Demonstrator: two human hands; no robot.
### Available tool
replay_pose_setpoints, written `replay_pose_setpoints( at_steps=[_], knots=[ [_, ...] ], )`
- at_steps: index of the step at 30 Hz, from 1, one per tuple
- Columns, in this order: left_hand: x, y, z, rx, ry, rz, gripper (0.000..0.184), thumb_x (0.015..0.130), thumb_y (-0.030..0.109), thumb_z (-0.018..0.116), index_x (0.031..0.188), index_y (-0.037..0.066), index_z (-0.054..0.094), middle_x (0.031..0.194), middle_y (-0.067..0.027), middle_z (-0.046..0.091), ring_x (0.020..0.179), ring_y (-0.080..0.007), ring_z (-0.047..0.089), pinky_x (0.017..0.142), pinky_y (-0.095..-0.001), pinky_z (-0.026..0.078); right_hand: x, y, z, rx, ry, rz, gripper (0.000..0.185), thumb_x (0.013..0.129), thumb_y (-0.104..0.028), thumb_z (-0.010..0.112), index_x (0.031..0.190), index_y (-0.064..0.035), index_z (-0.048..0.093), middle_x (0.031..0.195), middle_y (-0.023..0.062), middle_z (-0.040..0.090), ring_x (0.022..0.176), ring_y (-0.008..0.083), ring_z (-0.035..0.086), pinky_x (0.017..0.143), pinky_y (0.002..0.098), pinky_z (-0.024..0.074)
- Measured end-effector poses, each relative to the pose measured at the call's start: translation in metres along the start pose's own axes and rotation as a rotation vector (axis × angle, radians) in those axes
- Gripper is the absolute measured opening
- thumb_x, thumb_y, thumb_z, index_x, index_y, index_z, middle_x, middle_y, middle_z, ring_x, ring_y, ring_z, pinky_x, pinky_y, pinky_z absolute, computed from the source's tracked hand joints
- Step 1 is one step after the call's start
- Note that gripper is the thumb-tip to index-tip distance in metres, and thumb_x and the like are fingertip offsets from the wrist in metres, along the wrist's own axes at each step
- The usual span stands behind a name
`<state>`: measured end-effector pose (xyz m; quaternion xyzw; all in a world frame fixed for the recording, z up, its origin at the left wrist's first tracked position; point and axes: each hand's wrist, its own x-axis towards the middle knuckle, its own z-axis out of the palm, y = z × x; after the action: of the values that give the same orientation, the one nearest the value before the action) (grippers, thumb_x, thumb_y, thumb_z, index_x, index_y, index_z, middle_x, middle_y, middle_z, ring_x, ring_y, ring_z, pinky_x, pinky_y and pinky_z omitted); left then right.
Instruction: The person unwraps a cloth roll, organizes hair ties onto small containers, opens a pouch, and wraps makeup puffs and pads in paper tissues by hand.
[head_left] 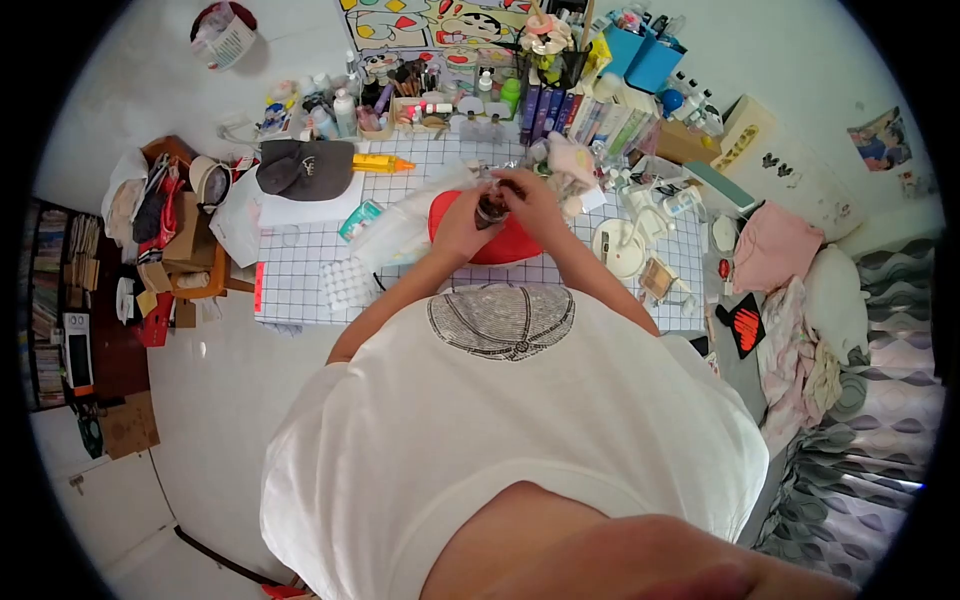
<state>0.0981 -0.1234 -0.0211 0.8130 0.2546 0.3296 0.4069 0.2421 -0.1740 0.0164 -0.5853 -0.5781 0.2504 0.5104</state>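
Observation:
Both hands meet above a red, rounded thing (508, 246) on the table; its kind is not clear to me. My left hand (464, 228) is closed around a small dark brown object (490, 210) with a shiny side, too small to name. From the other side, my right hand (536, 208) has its fingers bent onto the top of the same object. Clear crumpled plastic (392, 225) lies left of the red thing. A pink plush toy (570, 160) is just beyond my right hand.
A grey cap (305, 170) and a yellow tube (380, 163) lie at the back left of the grid-patterned table (290, 270). Bottles, brushes and upright books (545, 112) line the back. A round white dish (620, 250) and a white egg-tray-like sheet (348, 284) flank my arms.

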Motion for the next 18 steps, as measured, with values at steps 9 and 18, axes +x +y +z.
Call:
replay_pose_setpoints(
  at_steps=[9, 18],
  knots=[
    [0.004, 0.005, -0.003, -0.066, -0.033, -0.176, 0.055, 0.064, 0.01, 0.067, 0.112, -0.001, 0.041, 0.105, -0.0174, 0.051, 0.099, -0.0305, 0.049, 0.083, -0.0343, 0.04, -0.001, -0.009, 0.015, -0.331, -0.031, -0.222, 0.015, 0.074, -0.006, 0.054, 0.088, -0.0035, 0.058, 0.082, 0.012, 0.057, 0.08, 0.0288, 0.053, 0.074, 0.0367, 0.0405],
    [0.001, -0.016, 0.001, -0.117, 0.007, -0.102, 0.062, 0.064, 0.01, 0.068, 0.118, 0.0, 0.039, 0.106, -0.0168, 0.051, 0.097, -0.0277, 0.051, 0.081, -0.0321, 0.041, -0.004, -0.003, 0.007, -0.462, -0.075, -0.412, 0.014, 0.071, -0.008, 0.057, 0.084, -0.0033, 0.06, 0.088, 0.0109, 0.056, 0.086, 0.0278, 0.051, 0.077, 0.0361, 0.041]
  ],
)
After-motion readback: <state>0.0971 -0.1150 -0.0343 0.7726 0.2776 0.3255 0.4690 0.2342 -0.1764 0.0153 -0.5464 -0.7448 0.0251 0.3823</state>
